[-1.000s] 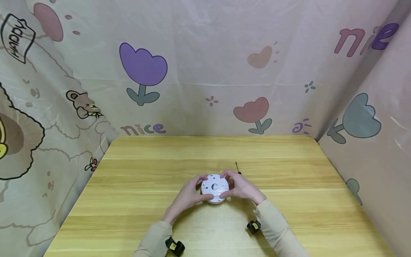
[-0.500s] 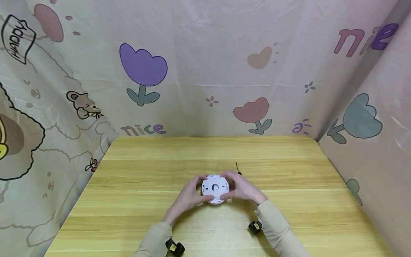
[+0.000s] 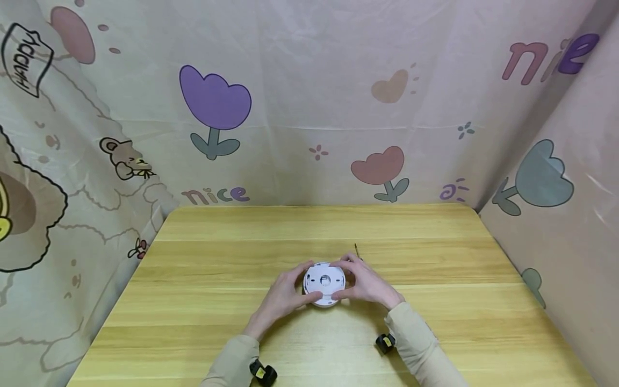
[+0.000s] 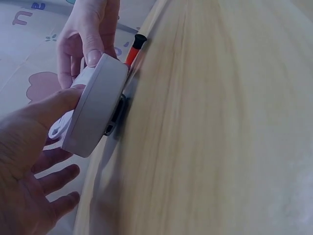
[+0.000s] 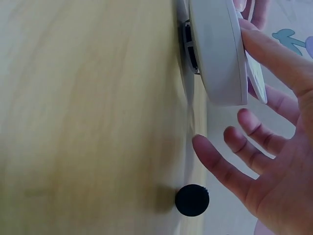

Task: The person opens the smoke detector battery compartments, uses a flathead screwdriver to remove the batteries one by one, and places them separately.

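As both hands share the white round device (image 3: 324,290) over the middle of the table (image 3: 232,252), an even grip seems the thing to get right; the left hand (image 3: 281,295) pinches one side between thumb and forefinger, its other fingers loosely spread, and the right hand (image 3: 365,282) pinches the opposite side likewise; a thin white flap (image 5: 256,78) stands tilted off the face, so pressure is probably best put on the solid rim rather than there; the dark slotted part (image 5: 190,51) faces down towards the wood, and whether it touches I cannot tell, so pressing down hard looks unwise; small, level, matched movements of both thumbs would likely serve best, with the right knuckles minding the screwdriver (image 4: 133,53) lying just beyond them.
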Available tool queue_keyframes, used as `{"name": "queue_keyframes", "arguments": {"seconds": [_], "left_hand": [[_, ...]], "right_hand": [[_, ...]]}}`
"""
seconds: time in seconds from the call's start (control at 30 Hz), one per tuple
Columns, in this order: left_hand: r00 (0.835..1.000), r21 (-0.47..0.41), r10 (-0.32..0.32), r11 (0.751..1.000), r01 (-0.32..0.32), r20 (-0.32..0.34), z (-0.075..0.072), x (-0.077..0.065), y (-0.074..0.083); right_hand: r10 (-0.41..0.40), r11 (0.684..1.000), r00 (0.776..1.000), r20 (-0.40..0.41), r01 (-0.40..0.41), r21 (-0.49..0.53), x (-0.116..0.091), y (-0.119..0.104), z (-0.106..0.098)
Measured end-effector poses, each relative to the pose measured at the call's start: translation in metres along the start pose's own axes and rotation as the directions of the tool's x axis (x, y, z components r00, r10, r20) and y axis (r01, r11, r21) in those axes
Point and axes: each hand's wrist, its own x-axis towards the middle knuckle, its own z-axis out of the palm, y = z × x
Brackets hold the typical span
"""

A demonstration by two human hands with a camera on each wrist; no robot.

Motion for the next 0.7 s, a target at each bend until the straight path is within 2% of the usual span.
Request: {"name": "queue_keyframes", "arguments": {"seconds": [0.1,0.2,0.27,0.33,0.43,0.57,0.63,0.7], "left_hand": [[1.000,0.056,0.021,0.998,-0.021,-0.006,-0.001,-0.002,0.001],[0.996,0.200,0.089,0.976,-0.083,-0.018,-0.004,-0.002,0.003],[0.988,0.323,0.153,0.936,-0.138,-0.020,-0.007,-0.001,0.004],[0.975,0.433,0.221,0.880,-0.194,-0.012,-0.010,0.000,0.005],[0.958,0.536,0.286,0.805,-0.252,0.020,-0.012,0.003,0.004],[0.936,0.609,0.349,0.733,-0.304,0.048,-0.013,0.006,0.000],[0.915,0.632,0.401,0.698,-0.338,0.046,-0.012,0.008,-0.002],[0.883,0.642,0.468,0.668,-0.377,0.033,-0.013,0.011,-0.005]], "right_hand": [[-0.013,1.000,1.000,-0.004,0.013,-0.024,0.000,-0.001,0.000],[-0.015,0.999,1.000,0.002,0.015,-0.036,-0.001,-0.002,-0.001],[-0.021,0.999,1.000,0.000,0.021,-0.046,-0.002,-0.002,0.000],[-0.027,0.998,1.000,-0.003,0.027,-0.058,-0.002,-0.002,0.000],[-0.035,0.997,0.999,-0.008,0.034,-0.068,-0.002,-0.002,0.001],[-0.041,0.997,0.999,-0.019,0.040,-0.063,-0.002,-0.002,0.002],[-0.055,0.996,0.998,-0.032,0.053,-0.065,-0.001,-0.001,0.003],[-0.073,0.995,0.996,-0.042,0.070,-0.069,0.001,-0.001,0.004]]}}
